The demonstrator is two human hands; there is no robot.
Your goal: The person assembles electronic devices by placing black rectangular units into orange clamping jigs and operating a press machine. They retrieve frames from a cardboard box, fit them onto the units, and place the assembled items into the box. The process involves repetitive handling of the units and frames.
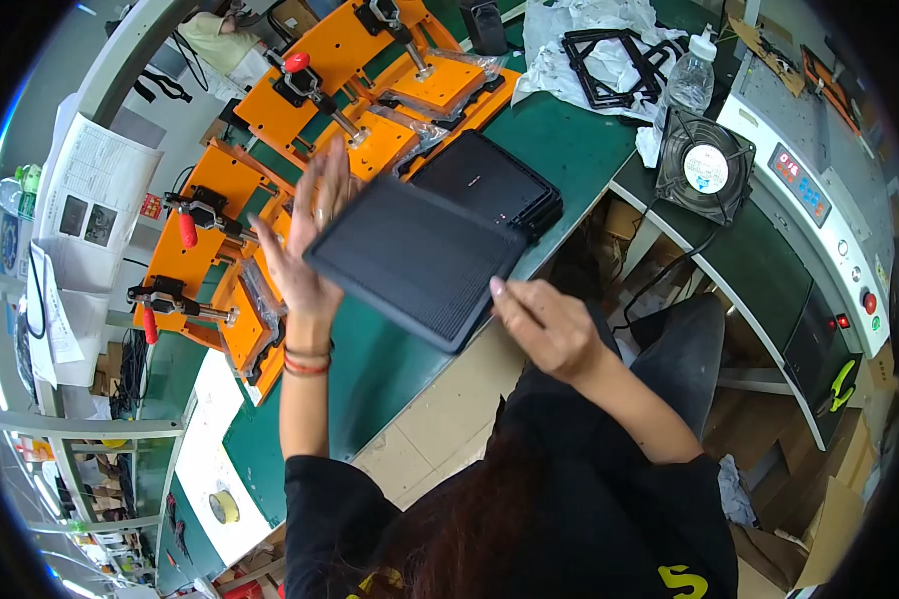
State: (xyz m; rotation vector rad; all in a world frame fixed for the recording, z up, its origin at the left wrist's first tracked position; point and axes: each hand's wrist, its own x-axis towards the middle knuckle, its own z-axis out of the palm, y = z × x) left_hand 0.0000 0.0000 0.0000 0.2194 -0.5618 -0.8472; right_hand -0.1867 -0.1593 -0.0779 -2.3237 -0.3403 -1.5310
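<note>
A flat black rectangular panel (pixel 415 262) with a raised rim and a fine ribbed area hangs tilted over the front of the green bench. My right hand (pixel 554 329) pinches its right edge between thumb and fingers. At the panel's left corner is my left hand (pixel 310 235), fingers stretched out and thumb apart; part of the palm is behind the panel, and whether it touches cannot be made out. Just beyond lies a stack of similar black panels (pixel 484 180), partly covered by the held one.
Orange clamp fixtures (pixel 360 140) with red-tipped levers line the bench's far left side. A black fan (pixel 706 167), a clear bottle (pixel 691 75) and black frames (pixel 609 68) on white plastic are at the right. A control panel (pixel 799 185) curves beyond; yellow tape (pixel 224 506) lies lower left.
</note>
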